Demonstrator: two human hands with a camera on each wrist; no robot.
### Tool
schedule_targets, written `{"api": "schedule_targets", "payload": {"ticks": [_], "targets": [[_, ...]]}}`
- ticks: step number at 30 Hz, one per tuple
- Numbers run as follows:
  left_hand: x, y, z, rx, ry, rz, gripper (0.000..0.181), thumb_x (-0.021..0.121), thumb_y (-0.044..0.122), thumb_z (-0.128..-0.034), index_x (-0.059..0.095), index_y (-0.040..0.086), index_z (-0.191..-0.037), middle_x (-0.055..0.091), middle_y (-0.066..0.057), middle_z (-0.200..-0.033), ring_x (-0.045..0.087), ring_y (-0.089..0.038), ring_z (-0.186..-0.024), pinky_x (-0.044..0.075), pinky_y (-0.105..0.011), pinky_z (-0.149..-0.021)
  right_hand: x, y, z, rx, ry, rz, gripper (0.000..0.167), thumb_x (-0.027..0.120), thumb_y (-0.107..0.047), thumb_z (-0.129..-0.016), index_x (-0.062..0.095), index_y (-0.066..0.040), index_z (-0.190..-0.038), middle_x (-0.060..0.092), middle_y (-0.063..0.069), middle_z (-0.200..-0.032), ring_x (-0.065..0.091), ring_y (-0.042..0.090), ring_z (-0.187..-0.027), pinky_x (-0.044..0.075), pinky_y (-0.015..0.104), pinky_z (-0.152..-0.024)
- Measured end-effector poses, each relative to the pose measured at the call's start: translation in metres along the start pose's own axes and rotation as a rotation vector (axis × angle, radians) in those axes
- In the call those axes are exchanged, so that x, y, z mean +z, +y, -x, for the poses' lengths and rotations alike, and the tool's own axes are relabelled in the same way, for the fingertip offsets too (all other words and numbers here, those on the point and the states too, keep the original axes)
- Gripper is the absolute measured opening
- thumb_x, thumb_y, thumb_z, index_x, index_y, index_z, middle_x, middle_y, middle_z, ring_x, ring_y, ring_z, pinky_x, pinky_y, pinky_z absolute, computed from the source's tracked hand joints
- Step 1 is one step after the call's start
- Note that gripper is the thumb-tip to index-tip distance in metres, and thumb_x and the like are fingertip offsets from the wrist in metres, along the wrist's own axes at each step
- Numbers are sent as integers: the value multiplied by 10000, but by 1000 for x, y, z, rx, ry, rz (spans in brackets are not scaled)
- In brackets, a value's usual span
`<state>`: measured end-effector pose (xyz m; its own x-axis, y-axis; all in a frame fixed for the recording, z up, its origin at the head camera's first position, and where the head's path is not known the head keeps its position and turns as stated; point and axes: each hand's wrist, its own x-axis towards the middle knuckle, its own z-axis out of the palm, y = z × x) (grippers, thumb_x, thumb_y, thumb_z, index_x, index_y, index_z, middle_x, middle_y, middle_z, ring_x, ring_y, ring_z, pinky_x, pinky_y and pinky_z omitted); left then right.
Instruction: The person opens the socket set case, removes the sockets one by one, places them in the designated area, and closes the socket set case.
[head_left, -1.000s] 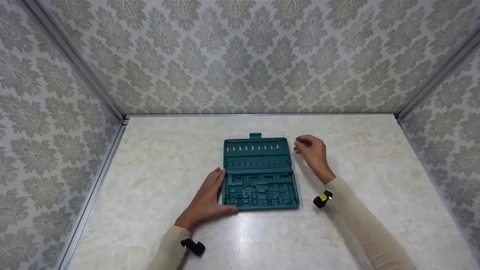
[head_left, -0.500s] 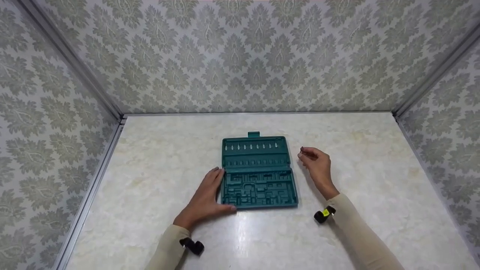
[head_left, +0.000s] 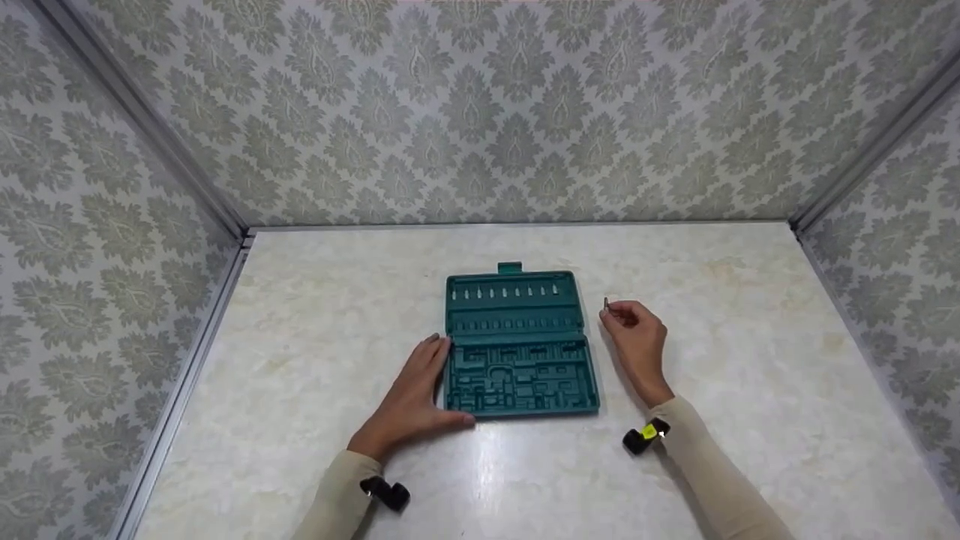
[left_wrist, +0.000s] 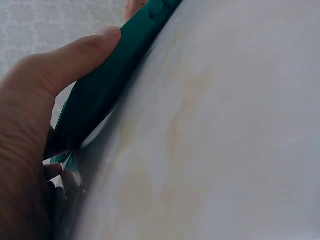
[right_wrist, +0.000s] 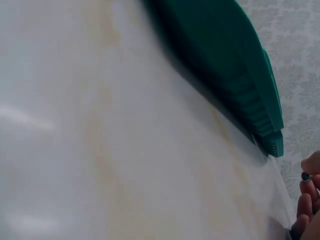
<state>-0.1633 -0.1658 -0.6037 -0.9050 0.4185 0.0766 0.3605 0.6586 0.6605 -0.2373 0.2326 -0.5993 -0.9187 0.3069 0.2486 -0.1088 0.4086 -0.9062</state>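
An opened green tool case (head_left: 517, 414) lies on the table in the head view. Several silver screwdriver bits (head_left: 504, 292) stand in a row in its lid; the slots of its lower half hold nothing that I can see. At its front left corner rests my left hand (head_left: 409, 394), fingers straight along the left side and thumb against the front edge. In the left wrist view the thumb (left_wrist: 82, 57) presses on the case wall. My right hand (head_left: 637, 337), right of the case and apart from it, pinches a small metal screwdriver bit (head_left: 606, 303) upright between thumb and fingertips.
The pale marbled table (head_left: 315, 315) reaches back to a patterned wall (head_left: 480, 112). Patterned panels also stand at the left and right sides. The case's latch (head_left: 510, 267) sticks out from the lid's far edge.
My right hand has moved back toward me and slightly right, away from the lid's right side. The bit now shows upright above its fingertips. The left hand and the case have stayed put.
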Motion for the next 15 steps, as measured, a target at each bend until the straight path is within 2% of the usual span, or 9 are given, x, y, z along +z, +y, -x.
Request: {"api": "schedule_targets", "payload": {"ticks": [6,15], "targets": [[0,1,1,-3,11,6,1416,856,797,-744,175,105,-1776,219,-134,-1822,163,-352,-1686,226,-594,-1327,8,2,0,-53,14,77,115,846,-76,-954,825,-23,-1054,799,110,-973,688,202,-843,506,161,-751],[1,1,2,-31,7,13,1424,847,816,-731,159,145,-1783,190,-84,-1836,133,-303,-1695,213,-576,-1332,15,1,-6,-98,25,228,111,843,-66,-947,815,5,-1028,785,146,-938,696,272,-830,530,394,-774]]}}
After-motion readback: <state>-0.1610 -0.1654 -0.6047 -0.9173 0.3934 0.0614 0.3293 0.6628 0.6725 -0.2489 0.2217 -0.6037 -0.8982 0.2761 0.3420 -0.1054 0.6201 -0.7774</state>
